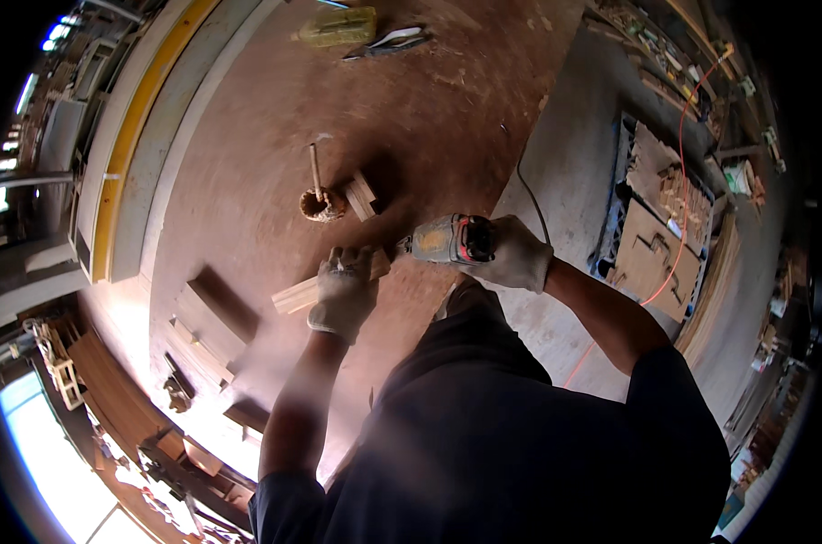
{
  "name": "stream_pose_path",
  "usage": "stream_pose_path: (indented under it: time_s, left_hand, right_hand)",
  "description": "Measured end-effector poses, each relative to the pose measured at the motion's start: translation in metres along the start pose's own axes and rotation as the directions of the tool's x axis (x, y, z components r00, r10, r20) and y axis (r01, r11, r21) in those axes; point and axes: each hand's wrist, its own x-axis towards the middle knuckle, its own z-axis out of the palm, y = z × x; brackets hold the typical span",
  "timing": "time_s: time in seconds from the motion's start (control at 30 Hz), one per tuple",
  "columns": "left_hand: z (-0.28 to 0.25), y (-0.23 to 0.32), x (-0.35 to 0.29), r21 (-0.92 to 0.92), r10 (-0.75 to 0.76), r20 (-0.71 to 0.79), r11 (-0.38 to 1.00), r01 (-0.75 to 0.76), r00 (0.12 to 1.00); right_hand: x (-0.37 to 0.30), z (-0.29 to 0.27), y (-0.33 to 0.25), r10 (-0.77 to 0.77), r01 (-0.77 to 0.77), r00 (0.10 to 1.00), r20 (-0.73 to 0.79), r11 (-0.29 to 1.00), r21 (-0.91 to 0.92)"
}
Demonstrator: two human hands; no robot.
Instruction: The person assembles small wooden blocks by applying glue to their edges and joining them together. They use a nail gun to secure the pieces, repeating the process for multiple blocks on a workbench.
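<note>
My left hand (346,288), in a pale work glove, is closed over a short pale wooden piece (295,296) on the brown worktop (248,172). My right hand (515,254), gloved too, grips a power drill (440,239) with a worn grey body and a red and black rear. The drill's front points left at the right end of the wooden piece; whether its tip touches the wood is too small to tell. Beyond my left hand stand a small round pot (321,207) with a stick (316,168) leaning in it and a short wooden block (361,196).
A yellowish block (338,27) and a dark tool (397,42) lie at the far edge. A cord (531,195) trails near my right hand. Wooden boards (203,349) lie at left. On the right, a pallet (656,263) carries brown sheets, crossed by an orange hose (682,163).
</note>
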Motion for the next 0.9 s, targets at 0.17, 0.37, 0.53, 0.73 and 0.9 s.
stream_pose_path:
  time_s: [0.17,0.37,0.53,0.73,0.9]
  left_hand:
    - [0.004,0.005,-0.005,0.13,-0.022,-0.019,0.991,0.024,1.0]
    - [0.034,0.024,0.011,0.048,-0.18,-0.042,0.982,0.182,0.983]
    - [0.043,0.038,0.013,0.082,-0.196,-0.143,0.975,0.209,0.97]
    - [0.031,0.046,0.02,-0.06,-0.288,-0.073,0.957,0.284,0.955]
    - [0.026,0.05,0.019,-0.043,-0.272,-0.006,0.962,0.271,0.962]
  right_hand:
    - [0.014,-0.024,-0.049,0.055,-0.051,0.997,-0.051,0.995,0.082]
    - [0.051,-0.03,-0.082,-0.017,0.017,1.0,0.001,0.997,-0.076]
    - [0.091,-0.035,-0.137,0.01,0.021,0.985,0.17,0.984,-0.176]
    - [0.139,-0.02,-0.182,0.086,-0.041,0.929,0.36,0.991,-0.129]
    - [0.163,-0.002,-0.199,0.155,-0.042,0.878,0.452,0.967,-0.25]
